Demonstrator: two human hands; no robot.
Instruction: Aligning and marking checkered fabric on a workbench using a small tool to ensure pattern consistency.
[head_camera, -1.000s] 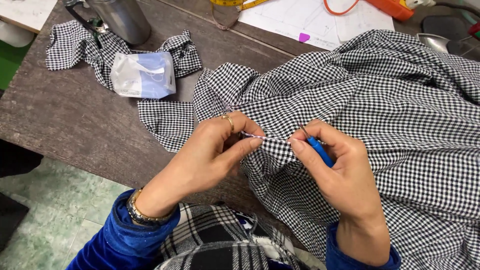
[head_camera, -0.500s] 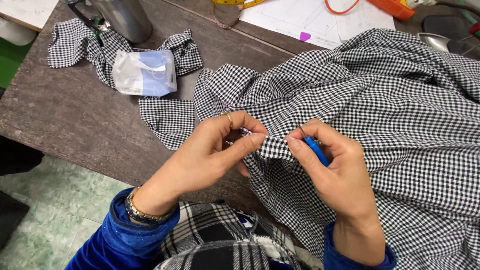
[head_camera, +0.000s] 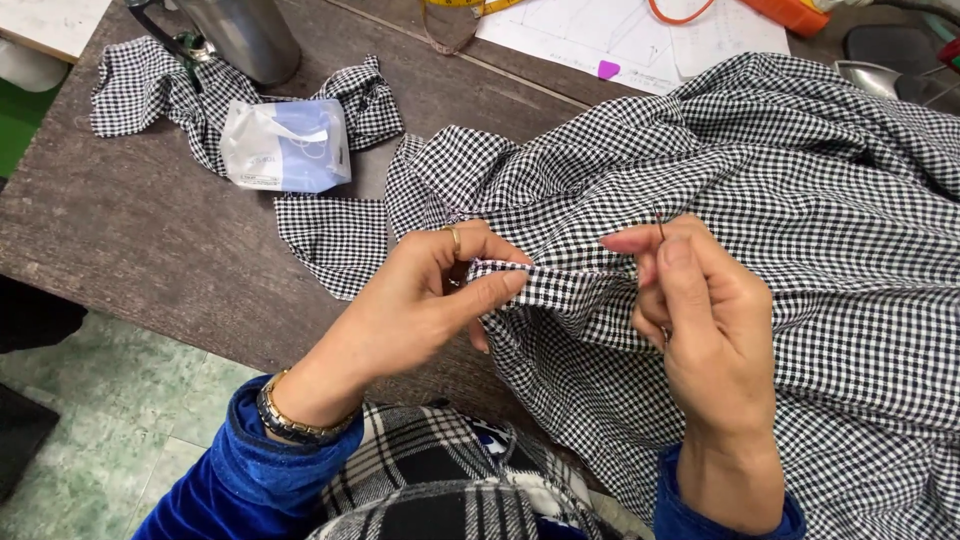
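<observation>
At the dark wooden counter (head_camera: 150, 260), our left hand (head_camera: 425, 300) has its grip pinched on a folded edge of checked fabric (head_camera: 760, 180); our right hand (head_camera: 700, 320) grips a seam-ripping tool (head_camera: 659, 224) just beside that fold.

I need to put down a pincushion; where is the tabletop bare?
Bare wood table lies along the near left edge, below the plastic packet and left of the left hand. A smaller strip sits between the metal jug and paper sheets. The checked fabric crowds the right.
</observation>
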